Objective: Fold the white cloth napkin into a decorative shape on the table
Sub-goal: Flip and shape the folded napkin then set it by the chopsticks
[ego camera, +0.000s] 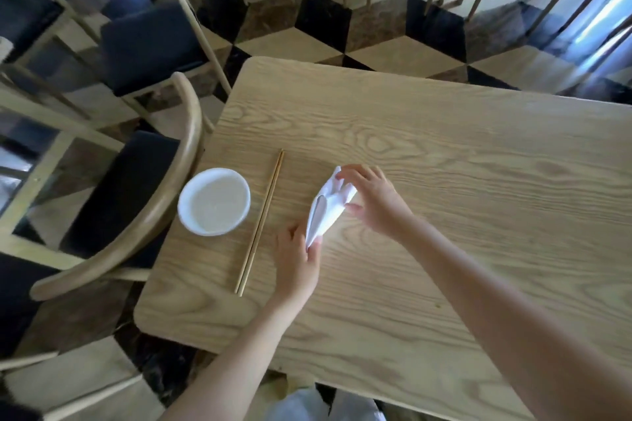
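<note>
The white cloth napkin [326,207] is folded into a narrow, pointed cone-like shape and stands tilted just above the wooden table [444,181], left of centre. My left hand [297,261] pinches its lower pointed end. My right hand [371,198] curls over the wider upper end, fingertips on the top fold and thumb against the side. Part of the napkin's right side is hidden behind my right fingers.
A pair of wooden chopsticks [261,220] lies to the left of the napkin, running near to far. A white bowl [214,201] sits beyond them near the table's left edge. A wooden chair [130,188] with a dark seat stands against that edge.
</note>
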`<move>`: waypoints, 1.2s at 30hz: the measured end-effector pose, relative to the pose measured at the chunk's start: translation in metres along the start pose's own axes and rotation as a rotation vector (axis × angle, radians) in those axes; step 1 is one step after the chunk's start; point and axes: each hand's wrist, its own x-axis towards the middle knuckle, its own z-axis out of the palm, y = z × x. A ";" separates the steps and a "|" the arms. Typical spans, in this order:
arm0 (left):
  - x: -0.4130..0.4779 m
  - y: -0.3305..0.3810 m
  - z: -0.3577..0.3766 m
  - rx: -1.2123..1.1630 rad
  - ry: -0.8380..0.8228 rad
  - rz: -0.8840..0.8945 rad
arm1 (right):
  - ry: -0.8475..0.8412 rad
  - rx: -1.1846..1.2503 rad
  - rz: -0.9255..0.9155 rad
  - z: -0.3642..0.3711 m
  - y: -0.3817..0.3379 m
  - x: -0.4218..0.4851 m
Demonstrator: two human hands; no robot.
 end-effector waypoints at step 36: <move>-0.053 -0.025 -0.005 0.109 0.022 0.165 | -0.285 0.142 0.587 0.000 -0.049 0.068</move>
